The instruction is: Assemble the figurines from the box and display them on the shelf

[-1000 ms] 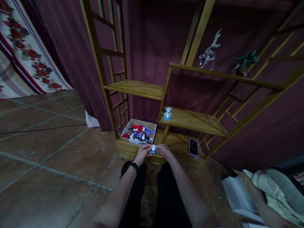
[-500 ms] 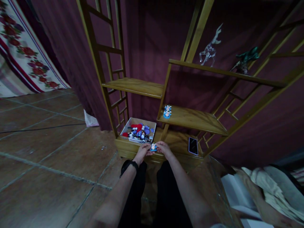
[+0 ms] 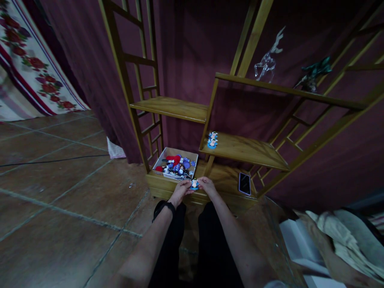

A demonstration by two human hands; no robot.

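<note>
Just below the frame's centre, the left hand (image 3: 180, 192) and right hand (image 3: 207, 185) pinch a small, rounded, blue-based figurine (image 3: 195, 183) between their fingers. Left of it and higher, an open, straight-sided box (image 3: 187, 154) holds jumbled red, purple and white toys (image 3: 174, 163). Right of centre, a pair of similar figures (image 3: 212, 142) stands on a smooth wooden shelf (image 3: 246, 150). Toward the upper right, a transparent, slender-legged deer (image 3: 266, 65) stands near a dark green, irregular ornament (image 3: 315, 74).
</note>
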